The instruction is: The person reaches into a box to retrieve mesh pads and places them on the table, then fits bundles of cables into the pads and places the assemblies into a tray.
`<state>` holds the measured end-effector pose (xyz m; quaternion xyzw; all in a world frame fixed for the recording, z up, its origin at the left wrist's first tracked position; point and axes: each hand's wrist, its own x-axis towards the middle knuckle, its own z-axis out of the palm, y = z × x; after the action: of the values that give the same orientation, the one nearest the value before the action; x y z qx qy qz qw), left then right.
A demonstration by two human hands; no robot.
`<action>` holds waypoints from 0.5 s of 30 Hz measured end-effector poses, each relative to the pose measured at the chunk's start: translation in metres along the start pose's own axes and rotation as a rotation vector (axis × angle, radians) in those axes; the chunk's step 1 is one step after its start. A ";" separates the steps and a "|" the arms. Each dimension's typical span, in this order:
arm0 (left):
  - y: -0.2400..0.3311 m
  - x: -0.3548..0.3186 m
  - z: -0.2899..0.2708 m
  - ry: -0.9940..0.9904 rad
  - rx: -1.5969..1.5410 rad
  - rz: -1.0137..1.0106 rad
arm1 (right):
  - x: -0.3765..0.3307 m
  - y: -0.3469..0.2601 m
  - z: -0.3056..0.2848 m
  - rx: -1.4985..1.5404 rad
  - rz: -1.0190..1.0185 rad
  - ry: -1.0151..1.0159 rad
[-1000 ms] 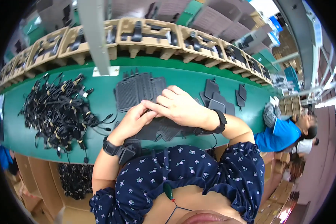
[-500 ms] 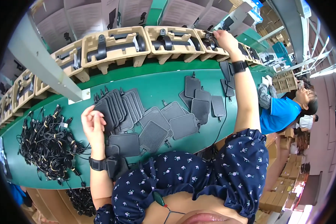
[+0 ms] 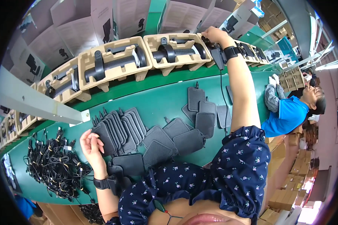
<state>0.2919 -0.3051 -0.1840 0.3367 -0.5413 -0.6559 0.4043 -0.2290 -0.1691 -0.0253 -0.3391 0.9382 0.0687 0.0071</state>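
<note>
My right hand reaches to the far end of a row of moulded tan trays. Its fingers pinch down at the top of a tray that holds black parts; what they grip is hidden. On that wrist is a black strap with a boxy device and a hanging cable. My left hand rests with bent, parted fingers beside a leaning row of black, textured rectangular pads, apparently holding nothing. More flat black pads lie loosely overlapped on the green table.
A tangled heap of black cables lies on the left. Open printed cartons stand behind the trays. A grey metal post rises from the table at left. A co-worker in a blue shirt is at the right.
My right hand has shifted slightly left and turned over the tray, its wrist device swinging into view. The left hand stays beside the pads. The whole view has tilted slightly.
</note>
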 end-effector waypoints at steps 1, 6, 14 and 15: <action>0.000 0.000 0.000 -0.001 -0.002 -0.003 | 0.008 0.007 0.004 0.002 0.004 0.000; 0.004 0.000 0.004 0.000 0.014 -0.006 | 0.026 0.036 0.036 -0.121 0.050 0.048; 0.001 0.001 0.001 -0.009 0.024 -0.021 | 0.010 0.020 0.092 0.329 0.195 0.558; 0.001 0.001 0.001 -0.013 0.036 -0.017 | 0.010 0.024 0.095 0.367 0.175 0.528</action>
<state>0.2909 -0.3060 -0.1832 0.3443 -0.5528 -0.6515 0.3891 -0.2557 -0.1444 -0.1170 -0.2562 0.9300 -0.1915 -0.1810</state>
